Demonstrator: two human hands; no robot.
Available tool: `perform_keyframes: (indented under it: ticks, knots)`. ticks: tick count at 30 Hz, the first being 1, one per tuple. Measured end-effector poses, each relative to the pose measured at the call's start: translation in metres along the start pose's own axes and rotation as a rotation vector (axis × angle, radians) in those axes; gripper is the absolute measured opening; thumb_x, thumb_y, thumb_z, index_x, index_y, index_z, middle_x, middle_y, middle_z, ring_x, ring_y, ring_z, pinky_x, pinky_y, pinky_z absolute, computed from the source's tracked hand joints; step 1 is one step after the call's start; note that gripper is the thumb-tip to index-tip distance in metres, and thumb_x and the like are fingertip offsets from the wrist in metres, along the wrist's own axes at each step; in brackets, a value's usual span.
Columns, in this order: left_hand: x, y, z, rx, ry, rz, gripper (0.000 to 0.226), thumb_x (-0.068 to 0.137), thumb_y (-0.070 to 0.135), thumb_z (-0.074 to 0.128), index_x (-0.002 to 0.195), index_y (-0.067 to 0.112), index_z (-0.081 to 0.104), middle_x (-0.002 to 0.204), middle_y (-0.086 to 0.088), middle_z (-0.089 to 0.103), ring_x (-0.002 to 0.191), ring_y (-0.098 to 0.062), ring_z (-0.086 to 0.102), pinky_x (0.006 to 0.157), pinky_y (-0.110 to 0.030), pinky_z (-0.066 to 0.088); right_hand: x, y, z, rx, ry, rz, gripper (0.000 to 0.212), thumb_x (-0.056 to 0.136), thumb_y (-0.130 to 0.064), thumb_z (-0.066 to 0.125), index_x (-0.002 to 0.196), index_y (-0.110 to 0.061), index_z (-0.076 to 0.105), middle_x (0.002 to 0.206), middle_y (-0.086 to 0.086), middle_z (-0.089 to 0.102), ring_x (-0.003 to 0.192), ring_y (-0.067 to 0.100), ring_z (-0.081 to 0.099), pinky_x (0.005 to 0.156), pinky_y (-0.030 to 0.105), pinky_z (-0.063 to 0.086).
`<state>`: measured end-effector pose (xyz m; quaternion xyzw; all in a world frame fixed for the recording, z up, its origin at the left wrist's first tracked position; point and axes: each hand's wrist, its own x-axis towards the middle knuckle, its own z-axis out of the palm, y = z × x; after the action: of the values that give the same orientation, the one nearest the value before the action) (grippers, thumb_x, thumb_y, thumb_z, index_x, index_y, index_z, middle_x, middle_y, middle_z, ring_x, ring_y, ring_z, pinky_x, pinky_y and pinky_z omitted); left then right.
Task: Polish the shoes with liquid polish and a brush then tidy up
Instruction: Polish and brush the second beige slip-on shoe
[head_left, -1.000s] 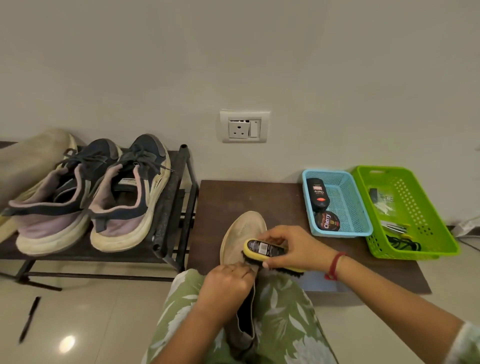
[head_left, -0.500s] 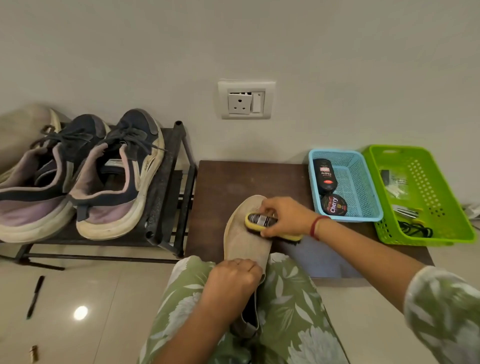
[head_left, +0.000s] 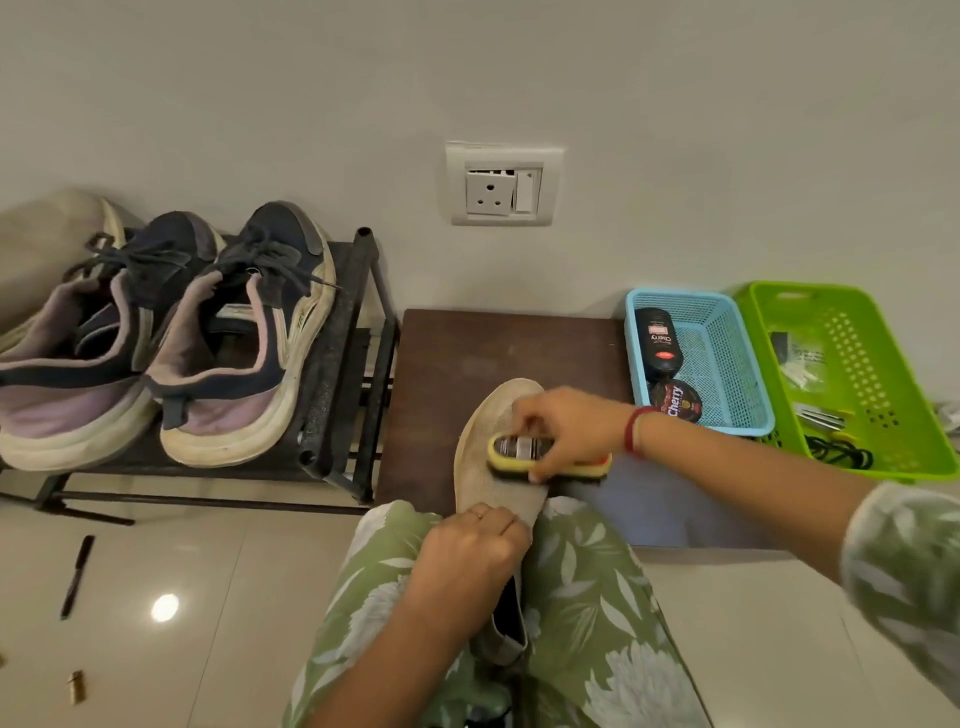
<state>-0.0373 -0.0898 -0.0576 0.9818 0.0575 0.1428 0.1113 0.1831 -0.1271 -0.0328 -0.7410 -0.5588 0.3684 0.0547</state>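
On the lap (head_left: 589, 603), left fingers (head_left: 491, 522) clutch one shoe (head_left: 483, 486), right fingers (head_left: 527, 413) seemingly grip one brush (head_left: 519, 450).

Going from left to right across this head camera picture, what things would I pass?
pair of sneakers → beige shoe → blue basket → green basket
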Motion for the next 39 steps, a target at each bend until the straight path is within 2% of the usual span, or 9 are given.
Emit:
perform_keyframes:
  ticks: [6,10,14,19,24,28,33,37,39]
  knots:
    - [0.003,0.002,-0.002,-0.035,0.058,-0.049,0.012,0.069,0.017,0.067,0.059,0.020,0.061,0.057,0.005,0.054,0.047,-0.015,0.053,0.036,-0.023,0.037,-0.006,-0.013,0.006,0.015,-0.129,-0.087,0.047,0.064,-0.030,0.086,0.104,-0.020,0.062,0.100,-0.005,0.062,0.089,0.011,0.057,0.076,0.023,0.045]
    - [0.003,0.003,-0.002,-0.051,0.001,-0.068,0.030,0.046,0.008,0.086,0.058,0.019,0.062,0.058,0.005,0.055,0.048,-0.013,0.052,0.035,-0.023,0.038,0.005,0.008,-0.008,-0.104,0.195,0.107,0.049,0.066,-0.032,0.083,0.108,-0.022,0.058,0.110,0.001,0.061,0.102,0.022,0.057,0.076,0.027,0.039]
    - [-0.001,0.004,-0.004,-0.033,0.041,-0.057,0.011,0.067,0.015,0.056,0.059,0.020,0.060,0.058,0.005,0.054,0.049,-0.014,0.053,0.037,-0.024,0.036,-0.015,-0.010,0.005,0.098,-0.189,-0.025,0.047,0.062,-0.026,0.088,0.097,-0.029,0.057,0.097,-0.010,0.061,0.089,0.006,0.057,0.076,0.020,0.046]
    - [0.002,0.002,-0.002,-0.017,0.059,-0.054,0.016,0.065,0.013,0.047,0.057,0.020,0.059,0.056,0.005,0.052,0.048,-0.014,0.051,0.037,-0.024,0.035,-0.003,0.013,-0.009,-0.067,0.255,0.176,0.053,0.065,-0.027,0.084,0.109,-0.017,0.056,0.108,0.003,0.060,0.101,0.025,0.057,0.075,0.029,0.040]
    - [-0.002,0.006,-0.005,-0.005,0.084,-0.024,0.014,0.067,0.014,0.055,0.059,0.022,0.063,0.058,0.007,0.056,0.049,-0.012,0.053,0.038,-0.023,0.035,-0.022,-0.012,0.014,0.065,-0.083,-0.024,0.051,0.060,-0.036,0.087,0.100,-0.031,0.056,0.101,-0.008,0.062,0.092,0.011,0.057,0.079,0.025,0.046]
    - [-0.001,0.007,-0.001,-0.025,0.005,-0.040,0.026,0.046,0.007,0.082,0.058,0.021,0.064,0.057,0.006,0.056,0.047,-0.012,0.053,0.036,-0.021,0.035,-0.005,0.003,-0.003,-0.035,0.236,0.138,0.054,0.064,-0.032,0.085,0.109,-0.020,0.058,0.107,0.003,0.062,0.100,0.023,0.058,0.077,0.029,0.042]
    - [-0.004,0.013,0.000,-0.037,0.039,-0.030,0.008,0.067,0.016,0.070,0.062,0.021,0.066,0.057,0.006,0.056,0.045,-0.012,0.053,0.036,-0.022,0.037,-0.020,-0.013,0.011,0.243,-0.142,0.019,0.047,0.063,-0.025,0.088,0.101,-0.022,0.062,0.098,-0.008,0.065,0.093,0.009,0.061,0.084,0.022,0.049]
    - [0.000,0.011,0.003,-0.056,0.024,-0.084,0.021,0.054,0.008,0.077,0.060,0.021,0.062,0.059,0.006,0.056,0.047,-0.013,0.053,0.036,-0.022,0.037,-0.002,0.000,0.001,-0.006,0.268,0.170,0.054,0.064,-0.031,0.085,0.110,-0.019,0.060,0.105,0.002,0.063,0.100,0.021,0.059,0.081,0.030,0.046]
    - [0.000,0.012,0.001,-0.082,0.053,-0.093,0.013,0.061,0.009,0.066,0.061,0.021,0.061,0.059,0.006,0.055,0.047,-0.013,0.052,0.036,-0.023,0.036,-0.007,-0.007,0.005,0.017,0.149,0.103,0.052,0.063,-0.033,0.085,0.108,-0.023,0.061,0.103,-0.005,0.062,0.095,0.013,0.057,0.080,0.026,0.045]
